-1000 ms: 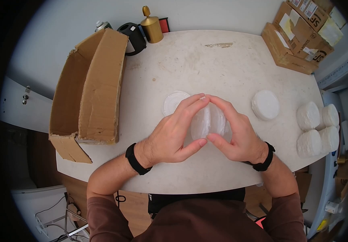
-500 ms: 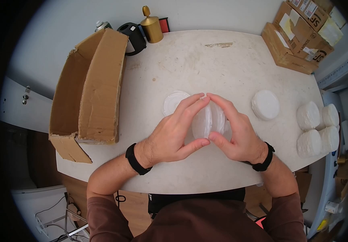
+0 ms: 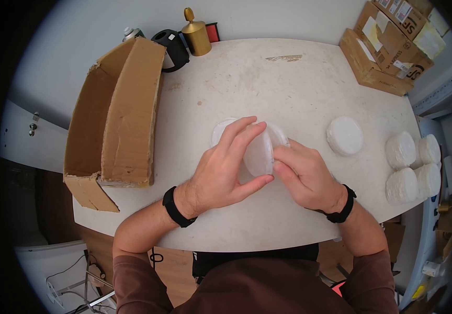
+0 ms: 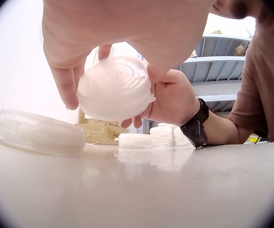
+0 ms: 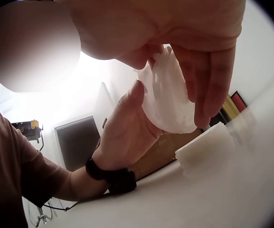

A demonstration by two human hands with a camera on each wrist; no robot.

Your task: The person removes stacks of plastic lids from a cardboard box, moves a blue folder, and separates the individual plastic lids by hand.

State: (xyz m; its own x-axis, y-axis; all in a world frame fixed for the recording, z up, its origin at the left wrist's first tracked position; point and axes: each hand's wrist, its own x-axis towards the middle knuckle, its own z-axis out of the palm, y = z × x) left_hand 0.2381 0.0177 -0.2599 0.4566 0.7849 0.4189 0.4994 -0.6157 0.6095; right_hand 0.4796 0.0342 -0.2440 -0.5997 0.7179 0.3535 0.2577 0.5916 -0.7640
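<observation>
Upright between both hands is a short stack of round, translucent plastic lids (image 3: 259, 154), held just over the table. My left hand (image 3: 218, 167) grips it from the left, fingers on the far rim and thumb at the near rim. With curled index finger and thumb, my right hand (image 3: 309, 175) pinches the stack's right edge. The left wrist view shows the ringed face of the outer lid (image 4: 115, 85). Seen from the right wrist, the lid edges (image 5: 168, 95) look uneven and partly separated. Another lid stack (image 3: 223, 130) lies flat behind my left hand, partly hidden by it.
A single white round stack (image 3: 345, 136) lies right of my hands, and several more stacks (image 3: 400, 150) stand at the table's right edge. An open cardboard box (image 3: 132, 115) occupies the left side. Shipping boxes (image 3: 388, 49) fill the back right corner; a gold canister (image 3: 198, 39) stands at the back.
My right hand's fingers have come down from the far rim and curled onto the stack's right edge. The left hand keeps its grip, and the stack has turned slightly.
</observation>
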